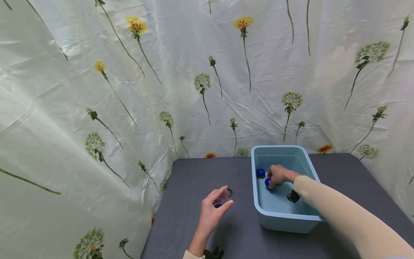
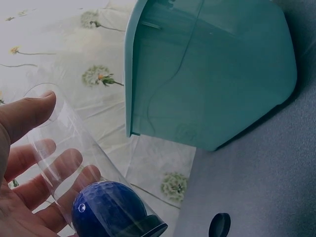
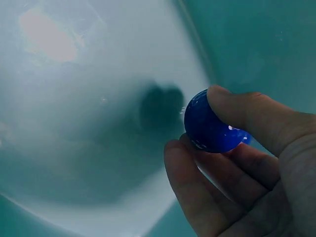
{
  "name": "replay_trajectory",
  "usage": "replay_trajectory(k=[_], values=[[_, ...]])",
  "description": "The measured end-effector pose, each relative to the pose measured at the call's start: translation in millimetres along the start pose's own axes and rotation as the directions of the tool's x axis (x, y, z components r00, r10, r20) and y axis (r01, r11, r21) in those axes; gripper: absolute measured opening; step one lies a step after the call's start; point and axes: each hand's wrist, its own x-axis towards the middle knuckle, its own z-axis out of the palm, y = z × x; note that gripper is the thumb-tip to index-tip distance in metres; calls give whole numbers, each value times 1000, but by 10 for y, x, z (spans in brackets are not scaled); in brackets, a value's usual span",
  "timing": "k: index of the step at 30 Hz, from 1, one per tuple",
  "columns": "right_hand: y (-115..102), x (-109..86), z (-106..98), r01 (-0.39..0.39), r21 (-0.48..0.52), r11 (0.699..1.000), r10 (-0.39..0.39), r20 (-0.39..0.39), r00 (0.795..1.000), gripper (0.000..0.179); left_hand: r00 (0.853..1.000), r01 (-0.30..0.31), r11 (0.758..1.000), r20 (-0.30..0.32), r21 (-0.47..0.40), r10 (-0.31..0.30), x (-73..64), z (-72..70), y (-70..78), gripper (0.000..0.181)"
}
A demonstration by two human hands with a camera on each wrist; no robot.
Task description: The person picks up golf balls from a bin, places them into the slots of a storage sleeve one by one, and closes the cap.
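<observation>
My left hand holds a clear plastic tube between thumb and fingers, left of the bin. A dimpled blue golf ball sits inside the tube, by a dark end cap. In the light-blue bin, my right hand pinches another blue ball between thumb and fingertips, raised over the bin floor in the right wrist view. One more blue ball lies against the bin's left wall, just beyond that hand.
A small black cap is on the dark grey table near the bin. Behind the table hangs a white curtain printed with dandelions. The bin's raised walls surround my right hand.
</observation>
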Motion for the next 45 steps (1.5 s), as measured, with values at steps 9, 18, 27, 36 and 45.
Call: replay_trajectory(k=[9, 18, 27, 36, 45], values=[[-55, -177, -141, 138, 15, 990, -138, -19, 990, 26, 1000, -18, 1000, -4, -8, 18, -4, 34, 19, 49], [-153, -395, -189, 203, 103, 974, -195, -81, 977, 45, 1000, -11, 1000, -15, 2, 11, -15, 62, 37, 49], [-355, -687, -317, 297, 110, 949, -282, -130, 951, 45, 1000, 3, 1000, -16, -20, -3, -8, 82, 41, 48], [-606, -1004, -320, 351, 287, 891, -321, -148, 935, 47, 999, -26, 999, -25, -20, 25, -13, 90, 61, 48], [-831, -1165, -67, 442, 347, 827, -412, -159, 897, 44, 999, -21, 999, -27, -24, 20, -24, 128, 62, 47]])
